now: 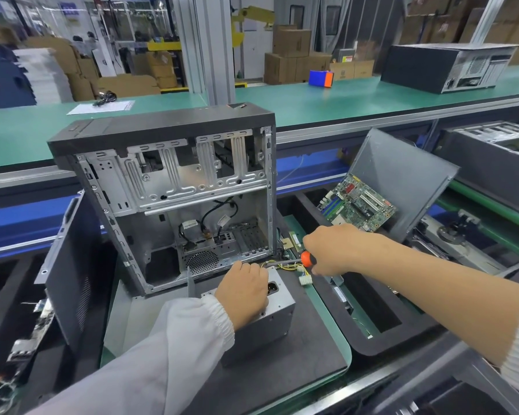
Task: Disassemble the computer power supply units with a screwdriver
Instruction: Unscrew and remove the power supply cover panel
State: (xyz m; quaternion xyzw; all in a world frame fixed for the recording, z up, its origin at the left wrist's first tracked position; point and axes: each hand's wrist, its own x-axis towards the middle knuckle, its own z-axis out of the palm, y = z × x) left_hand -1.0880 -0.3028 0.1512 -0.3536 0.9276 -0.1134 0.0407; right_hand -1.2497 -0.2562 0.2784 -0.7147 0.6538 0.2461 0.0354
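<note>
On black mat [297,363] | left hand [243,290] grips power supply [270,313] | right hand [336,250] grips screwdriver [307,259]

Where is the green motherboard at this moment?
In the head view, the motherboard leans against a grey panel, right of the open computer case.
</note>
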